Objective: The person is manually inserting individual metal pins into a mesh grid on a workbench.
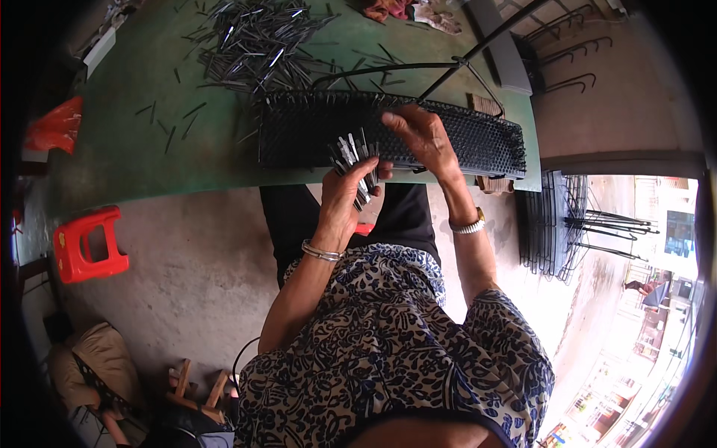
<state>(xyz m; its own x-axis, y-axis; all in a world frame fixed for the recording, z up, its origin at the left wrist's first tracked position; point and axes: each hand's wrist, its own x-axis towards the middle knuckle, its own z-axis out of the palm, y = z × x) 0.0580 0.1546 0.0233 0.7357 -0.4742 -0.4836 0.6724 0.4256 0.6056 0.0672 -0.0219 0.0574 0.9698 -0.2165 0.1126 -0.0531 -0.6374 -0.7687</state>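
My left hand is closed around a bundle of slim metal strips. Some of them shine silver and others look dark; their ends fan out above my thumb. Just past it, at the table's near edge, lies a long black mesh rack full of small holes. My right hand is over the rack's right half, with thumb and fingers curled toward each other. Whether a strip is between those fingertips cannot be made out. A large loose pile of similar dark strips lies beyond the rack.
Stray strips are scattered over the green table. A black metal rod frame stands across the rack's far side. Red cloth lies at the back. A red plastic stool is at left, and stacked wire racks stand at right.
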